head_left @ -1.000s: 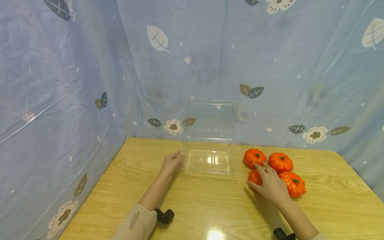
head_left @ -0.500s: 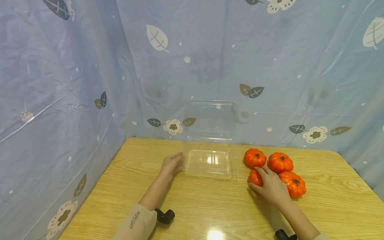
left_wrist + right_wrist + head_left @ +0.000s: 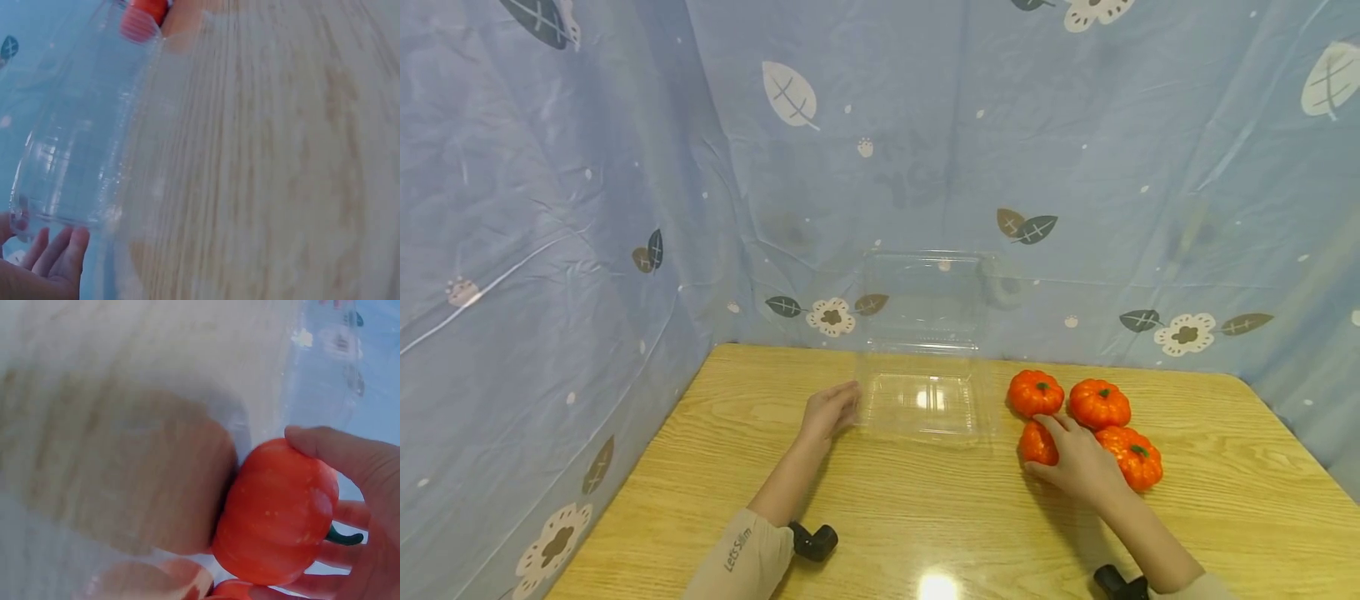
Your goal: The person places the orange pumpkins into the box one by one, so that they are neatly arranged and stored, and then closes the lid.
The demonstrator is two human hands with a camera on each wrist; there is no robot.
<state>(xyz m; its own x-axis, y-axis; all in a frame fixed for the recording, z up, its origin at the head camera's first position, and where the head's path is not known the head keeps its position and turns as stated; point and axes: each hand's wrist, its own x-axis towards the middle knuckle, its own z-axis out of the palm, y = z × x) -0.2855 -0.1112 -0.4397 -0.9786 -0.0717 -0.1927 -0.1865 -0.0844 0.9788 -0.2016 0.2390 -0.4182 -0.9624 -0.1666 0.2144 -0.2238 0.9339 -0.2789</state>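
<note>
My right hand (image 3: 1084, 468) grips a small orange toy pumpkin (image 3: 1037, 445), the nearest left one of the cluster. In the right wrist view, the thumb lies over one side of the pumpkin (image 3: 275, 512) and the other fingers reach round behind it, by its green stem (image 3: 344, 537). My left hand (image 3: 829, 412) touches the left side of a clear plastic clamshell box (image 3: 891, 408), its fingers loosely extended. In the left wrist view, the fingertips (image 3: 78, 236) meet the end of the transparent box (image 3: 81, 144). The box's lid (image 3: 921, 296) stands raised at the back.
Several orange pumpkins stand close together: one at the back left (image 3: 1034, 393), another at the back right (image 3: 1099, 403), and one (image 3: 1131, 458) right of my hand. The wooden table (image 3: 880, 517) meets a blue patterned cloth (image 3: 925, 150) behind and at the left. Black devices (image 3: 815, 542) sit by both wrists.
My right hand's fingers have closed in round the near left pumpkin, which stays in place. My left hand's fingers have come in against the box's side.
</note>
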